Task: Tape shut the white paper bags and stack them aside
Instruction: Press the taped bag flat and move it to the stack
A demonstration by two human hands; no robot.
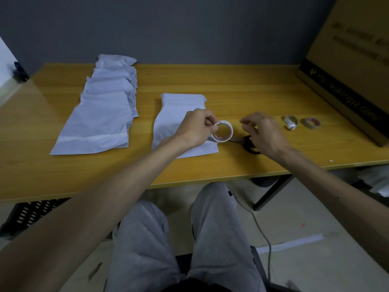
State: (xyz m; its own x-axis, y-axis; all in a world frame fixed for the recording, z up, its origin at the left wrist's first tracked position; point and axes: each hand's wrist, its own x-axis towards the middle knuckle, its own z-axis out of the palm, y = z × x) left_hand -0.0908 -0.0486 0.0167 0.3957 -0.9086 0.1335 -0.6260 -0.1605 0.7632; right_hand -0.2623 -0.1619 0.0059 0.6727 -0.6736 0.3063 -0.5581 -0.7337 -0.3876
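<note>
head view: just the one camera, looking down over the table and the person's lap
left hand: fingers curled round the tape roll, pinching its rim on the near-left side; the roll is tipped up so you look through the hole
right hand: held just right of the roll and not touching it, fingers curled in, thumb and forefinger tips close together; honestly can't tell if there's a tape end between them
white paper bag: lying flat in the middle of the table, top folded over at the far end, partly under the left hand
stack of bags: off to the left, apart from the single bag, overlapping each other in a row running away from the person; the nearest one has a strip of tape across it
scissors: dark handles, mostly hidden under the right hand
spare rolls: a whitish roll and a brownish roll side by side further right
cardboard box: big, at the table's right end
</note>
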